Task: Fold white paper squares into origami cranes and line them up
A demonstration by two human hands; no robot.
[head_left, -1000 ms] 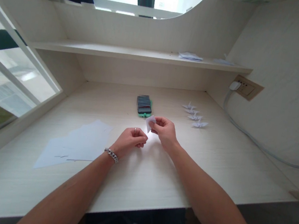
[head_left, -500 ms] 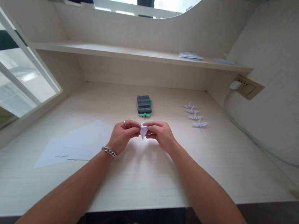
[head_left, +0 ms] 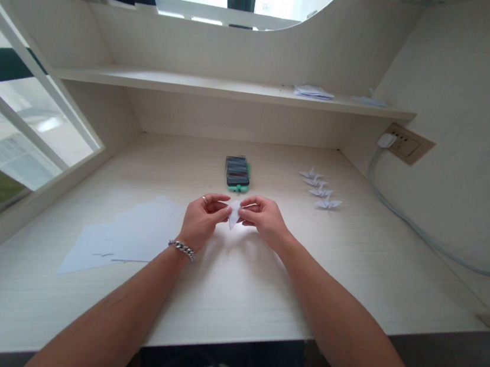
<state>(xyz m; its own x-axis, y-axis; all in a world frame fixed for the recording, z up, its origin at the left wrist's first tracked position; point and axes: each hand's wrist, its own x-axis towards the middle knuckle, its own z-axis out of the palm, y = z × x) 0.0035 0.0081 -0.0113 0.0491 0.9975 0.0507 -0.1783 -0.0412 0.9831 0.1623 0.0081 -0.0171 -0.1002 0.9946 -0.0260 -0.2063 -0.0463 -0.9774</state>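
A small folded white paper, pointed at its lower end, is held between both hands just above the desk. My left hand, with a ring and a chain bracelet, pinches its left side between thumb and fingers. From the right, my right hand pinches the other side; some of its fingertips are hidden behind the paper. Just beyond the hands lies a phone in a green case, its screen blurred. Several white paper cranes stand in a row to the right of it.
Loose white paper sheets lie left of my left forearm. A shelf runs along the back, bearing a stack of folded paper. At the right wall, a grey cable hangs from a plug in a socket.
The folded paper has turned slightly in the fingers, so its face now shows as a narrow diamond. Fingers of both hands have shifted a little on it.
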